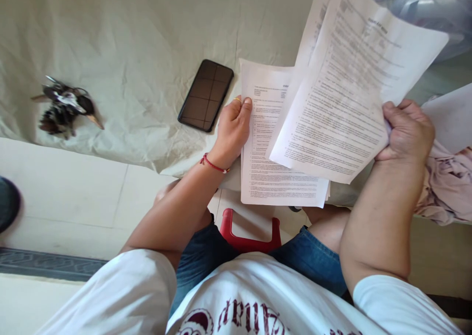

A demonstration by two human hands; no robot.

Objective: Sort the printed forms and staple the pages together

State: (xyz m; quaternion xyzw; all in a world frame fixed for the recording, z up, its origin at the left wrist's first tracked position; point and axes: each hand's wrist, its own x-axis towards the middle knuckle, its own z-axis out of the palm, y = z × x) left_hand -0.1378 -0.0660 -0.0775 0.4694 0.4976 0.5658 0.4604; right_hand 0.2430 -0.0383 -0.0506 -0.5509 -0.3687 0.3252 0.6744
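My left hand (235,127) pinches the left edge of a stack of printed sheets (280,185), thumb on top and the other fingers underneath. Higher up on the right, my right hand (409,128) is closed on the right edge of other printed sheets (342,89), which are tilted and partly cover the left stack. At least two sheets show in the right bunch. The print is too small to read. A black phone (205,95) lies just left of my left hand, screen up and dark.
A bunch of keys with a furry charm (68,106) lies on the pale covered table (140,45) at left. Crumpled pink cloth (446,182), a white sheet (452,116) and clear plastic (435,10) are at right. A red stool (250,239) shows between my legs.
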